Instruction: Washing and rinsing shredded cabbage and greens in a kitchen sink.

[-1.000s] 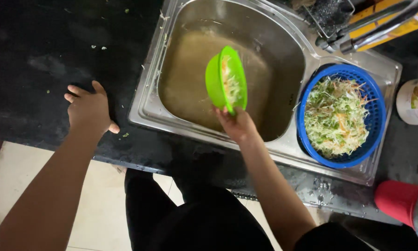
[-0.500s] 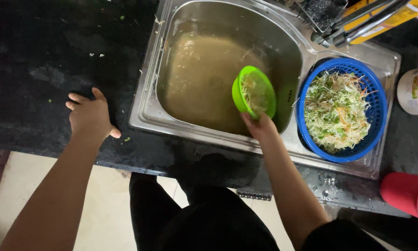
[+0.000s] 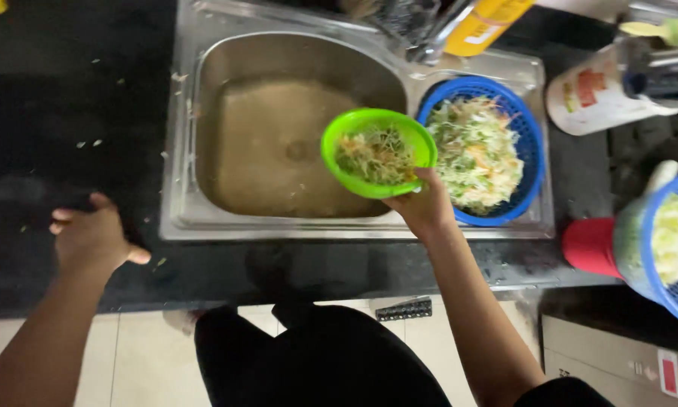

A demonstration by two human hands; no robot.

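Right hand (image 3: 423, 207) grips the near rim of a green strainer bowl (image 3: 376, 151) of shredded vegetables, held over the sink (image 3: 278, 151) of murky water, just left of the blue basket (image 3: 531, 136) of shreds. Risk: the one-edge hold could let the bowl tip, dropping shreds into the water. Left hand (image 3: 90, 240) rests flat, fingers loosely spread, on the dark counter (image 3: 67, 98). Beyond the right hand: a yellow bottle (image 3: 486, 24); farther right, a white container (image 3: 591, 94) with red label lying on its side.
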